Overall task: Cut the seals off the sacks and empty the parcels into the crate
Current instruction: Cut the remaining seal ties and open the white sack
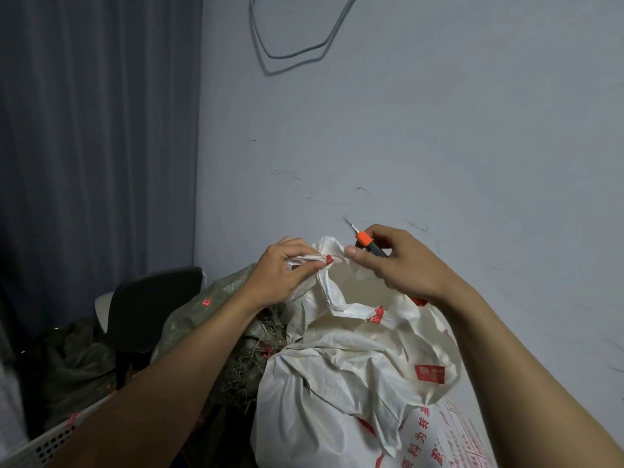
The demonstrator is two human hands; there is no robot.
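Fingers (291, 248) of the left hand (280, 271) pinch the white sack (354, 383) by its bunched neck at the red seal (329, 259). The right hand (401, 265) grips an orange-tipped knife (366, 243), thumb seemingly touching the sack.

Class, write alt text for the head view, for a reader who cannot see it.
The left hand pinches the gathered neck of a white sack by its red seal; the right hand holds an orange-tipped knife beside it. A green sack and a crate lie to the left.
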